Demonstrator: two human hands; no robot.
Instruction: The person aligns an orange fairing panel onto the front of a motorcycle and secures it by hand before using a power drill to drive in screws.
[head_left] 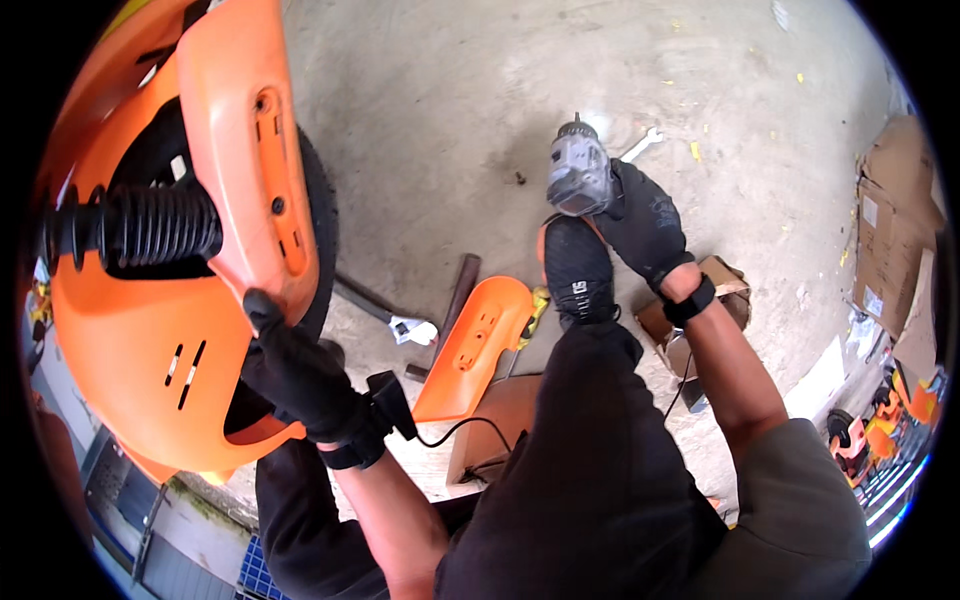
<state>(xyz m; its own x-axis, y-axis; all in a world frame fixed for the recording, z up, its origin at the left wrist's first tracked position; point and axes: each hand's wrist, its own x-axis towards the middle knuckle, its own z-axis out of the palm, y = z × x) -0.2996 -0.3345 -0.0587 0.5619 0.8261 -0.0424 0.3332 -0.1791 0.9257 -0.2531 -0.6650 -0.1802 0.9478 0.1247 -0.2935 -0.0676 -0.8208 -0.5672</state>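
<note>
Drill [580, 178] in my closed right hand [642, 222], well right of the orange cover [225, 130], whose long axis runs away from me; my left hand [305, 378], nearer, touches its near end, but whether it's closed I cannot tell.

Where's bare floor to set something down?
Widest patch: the concrete floor between the orange fender and the power drill. Another: between the right hand and the cardboard at far right. Crowded: between left hand and shoe, with black-handled wrench, dark bar, loose orange panel and yellow-handled tool.
</note>
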